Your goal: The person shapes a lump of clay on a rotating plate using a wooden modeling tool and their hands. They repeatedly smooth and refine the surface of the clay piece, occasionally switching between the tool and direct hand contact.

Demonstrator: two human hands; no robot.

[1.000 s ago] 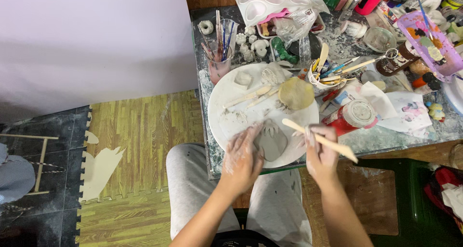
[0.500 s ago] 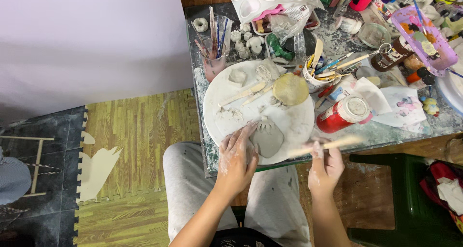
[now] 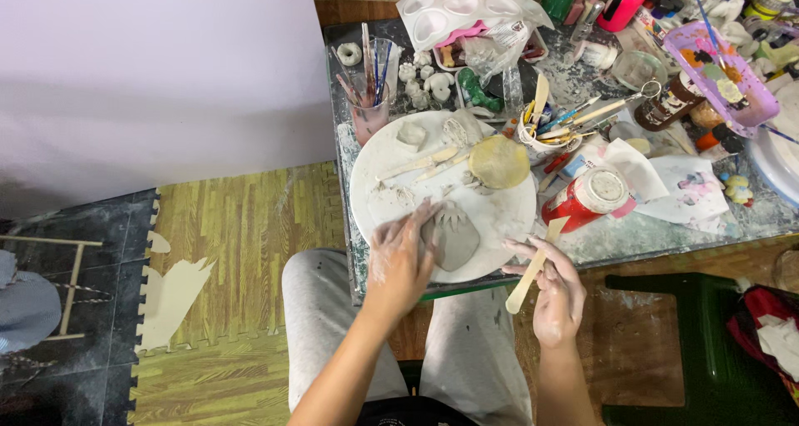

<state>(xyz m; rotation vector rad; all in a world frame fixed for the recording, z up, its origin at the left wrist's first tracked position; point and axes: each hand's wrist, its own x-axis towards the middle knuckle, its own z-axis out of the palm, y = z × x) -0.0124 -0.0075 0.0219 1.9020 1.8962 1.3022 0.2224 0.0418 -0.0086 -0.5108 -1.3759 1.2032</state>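
A flat grey clay piece (image 3: 455,238) with a notched top edge lies at the near side of a round white board (image 3: 391,164). My left hand (image 3: 402,258), smeared with clay, rests on the left edge of the clay piece with its fingers spread. My right hand (image 3: 553,290) is off the board's right edge, over the table's front, gripping a flat wooden modelling stick (image 3: 533,267) that points up toward the board.
On the board lie more wooden tools (image 3: 416,165), clay lumps (image 3: 411,132) and a yellowish round lid (image 3: 499,161). A red paint jar (image 3: 587,198), a cup of brushes (image 3: 369,106), a palette (image 3: 458,6) and small clay figures crowd the table. A green stool (image 3: 707,334) stands at right.
My right hand with the wooden stick has pulled down and right, off the clay to the table's front edge. My left hand has stayed on the clay piece.
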